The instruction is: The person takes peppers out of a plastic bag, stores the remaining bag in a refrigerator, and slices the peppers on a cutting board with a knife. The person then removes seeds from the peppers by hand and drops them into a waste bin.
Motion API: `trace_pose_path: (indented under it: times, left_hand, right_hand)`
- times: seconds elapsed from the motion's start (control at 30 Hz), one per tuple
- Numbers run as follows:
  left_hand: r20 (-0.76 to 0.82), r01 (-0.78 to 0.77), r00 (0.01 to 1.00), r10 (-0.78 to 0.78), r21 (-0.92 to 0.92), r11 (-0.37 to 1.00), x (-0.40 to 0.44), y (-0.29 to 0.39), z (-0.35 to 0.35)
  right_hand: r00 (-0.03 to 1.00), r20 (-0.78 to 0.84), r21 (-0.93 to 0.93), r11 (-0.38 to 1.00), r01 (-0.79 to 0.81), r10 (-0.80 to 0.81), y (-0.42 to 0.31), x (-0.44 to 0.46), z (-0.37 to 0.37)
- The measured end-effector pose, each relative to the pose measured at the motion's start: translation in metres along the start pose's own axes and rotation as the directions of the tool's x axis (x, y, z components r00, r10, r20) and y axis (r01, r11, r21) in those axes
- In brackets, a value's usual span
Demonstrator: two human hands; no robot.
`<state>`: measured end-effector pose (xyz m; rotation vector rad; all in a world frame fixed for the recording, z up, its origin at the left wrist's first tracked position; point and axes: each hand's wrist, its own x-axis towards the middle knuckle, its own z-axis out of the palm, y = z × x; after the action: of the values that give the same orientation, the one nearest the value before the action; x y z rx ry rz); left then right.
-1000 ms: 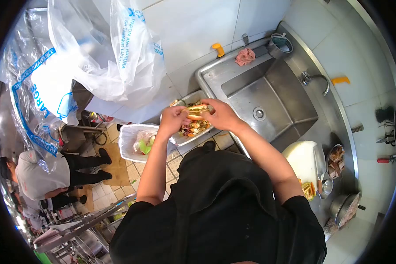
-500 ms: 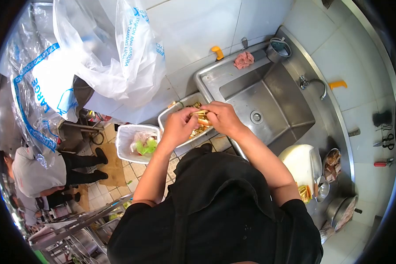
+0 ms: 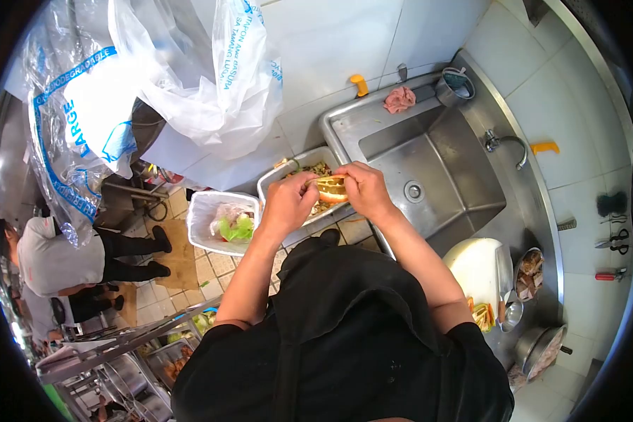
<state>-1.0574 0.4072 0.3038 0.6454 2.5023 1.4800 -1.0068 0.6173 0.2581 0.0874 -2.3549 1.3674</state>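
Both hands are together over a grey bin (image 3: pixel 266 188) of food scraps. My left hand (image 3: pixel 290 202) pinches one end of a yellow-orange vegetable piece (image 3: pixel 330 187), which resembles a split bell pepper. At its other end, the fingers of my right hand (image 3: pixel 367 191) are closed on it. Chopped scraps (image 3: pixel 319 169) show in the bin behind and below the fingers. Left of that stands a white bin (image 3: pixel 202 224) holding pale plastic and a green leaf (image 3: pixel 235 228).
A steel sink (image 3: pixel 429 169) with a faucet (image 3: pixel 506 143) adjoins the bin. On the right counter are a cutting board (image 3: pixel 470 269), a knife (image 3: pixel 503 271), yellow vegetable pieces (image 3: pixel 482 315) and a bowl of food (image 3: pixel 529 274). Plastic bags (image 3: pixel 190 77) hang at upper left; a person (image 3: pixel 67 257) stands beyond.
My hands have drawn slightly apart, and the vegetable piece between them shows more of its opened yellow-orange surface. The whole view has shifted a little.
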Motion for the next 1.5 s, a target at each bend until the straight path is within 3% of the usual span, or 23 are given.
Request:
trace_pose_path:
  times: [0.1,0.17,0.23,0.3,0.33,0.37,0.43,0.47,0.5,0.53,0.7,0.77,0.87,0.97,1.1,1.2,1.3,1.37,1.4,1.47,1.5]
  left_hand:
    - [-0.089,-0.015,0.996,0.019,0.054,0.998,-0.004,-0.002,-0.007]
    - [-0.157,-0.034,0.986,0.051,0.108,0.994,-0.003,-0.011,-0.021]
    - [-0.204,0.072,0.974,-0.099,-0.138,0.988,-0.001,-0.021,-0.042]
    - [-0.188,0.058,0.98,-0.069,-0.06,0.996,-0.003,-0.015,-0.051]
    - [-0.183,0.047,0.981,-0.063,-0.092,0.995,-0.002,-0.01,-0.051]
    - [-0.178,0.033,0.983,-0.055,-0.123,0.992,-0.001,-0.008,-0.052]
    - [-0.173,-0.005,0.985,-0.012,-0.094,0.996,0.0,-0.015,-0.049]
    - [-0.173,-0.037,0.985,0.023,-0.079,0.996,0.003,-0.018,-0.046]
    - [-0.174,-0.035,0.985,0.02,-0.085,0.996,0.004,-0.015,-0.043]
    - [-0.156,-0.028,0.988,0.015,-0.081,0.996,0.002,-0.012,-0.039]
    - [-0.094,-0.082,0.993,0.077,-0.051,0.995,0.001,0.0,-0.023]
    - [-0.088,-0.173,0.98,0.181,0.094,0.981,0.002,0.0,-0.021]
    - [-0.092,-0.249,0.961,0.262,0.133,0.959,0.001,0.012,-0.018]
    - [-0.059,-0.26,0.962,0.268,0.126,0.958,0.002,0.014,-0.017]
    - [-0.046,-0.25,0.965,0.257,0.12,0.961,0.002,0.019,-0.013]
    - [-0.04,-0.264,0.962,0.27,0.115,0.958,0.003,0.019,-0.01]
    - [-0.053,-0.254,0.963,0.266,0.165,0.953,0.005,0.011,-0.011]
    - [-0.161,-0.182,0.965,0.209,0.169,0.969,0.01,0.002,-0.024]
    - [-0.165,-0.179,0.964,0.208,0.171,0.969,0.01,0.001,-0.032]
    - [-0.184,-0.027,0.982,0.041,0.077,0.997,0.012,0.001,-0.045]
    - [-0.184,-0.028,0.982,0.042,0.079,0.996,0.013,0.001,-0.045]
  right_hand:
    - [1.0,-0.014,-0.029,0.999,0.027,-0.028,-0.004,0.005,-0.003]
    - [0.971,-0.172,0.061,0.986,-0.156,0.164,0.011,0.005,-0.008]
    - [0.957,-0.203,0.045,0.978,-0.204,0.208,0.019,0.011,-0.01]
    - [0.939,-0.264,0.144,0.971,-0.189,0.221,0.027,0.019,0.002]
    - [0.974,-0.088,0.06,0.977,-0.203,0.208,0.039,0.028,0.012]
    - [0.974,-0.091,0.062,0.977,-0.202,0.207,0.048,0.025,0.02]
    - [0.978,-0.114,-0.345,0.93,0.125,-0.174,0.041,0.03,0.027]
    - [0.977,-0.117,-0.348,0.928,0.129,-0.18,0.039,0.031,0.025]
    - [0.998,0.009,-0.022,0.998,-0.059,0.06,0.008,0.032,0.015]
    - [0.946,0.206,0.272,0.913,-0.303,0.252,-0.013,0.03,0.01]
    - [0.968,0.128,0.218,0.946,-0.238,0.214,-0.028,0.039,0.024]
    - [0.963,0.15,0.165,0.955,-0.248,0.224,-0.033,0.037,0.023]
    - [0.97,0.106,0.151,0.961,-0.231,0.217,-0.041,0.03,0.018]
    - [0.985,0.051,0.246,0.953,-0.174,0.167,-0.031,0.022,0.019]
    - [0.994,0.029,0.202,0.974,-0.106,0.102,-0.023,0.015,0.012]
    - [0.968,0.11,0.241,0.939,-0.246,0.225,-0.019,0.011,0.006]
    - [0.987,0.103,0.149,0.979,-0.138,0.124,-0.007,0.007,-0.003]
    - [0.827,0.106,0.341,0.761,-0.552,0.553,0.011,0.005,-0.011]
    - [0.85,0.011,0.207,0.831,-0.517,0.526,0.017,0.007,-0.015]
    - [0.866,-0.019,0.239,0.843,-0.482,0.5,0.027,0.013,-0.008]
    - [0.877,-0.056,0.27,0.853,-0.446,0.476,0.033,0.016,-0.003]
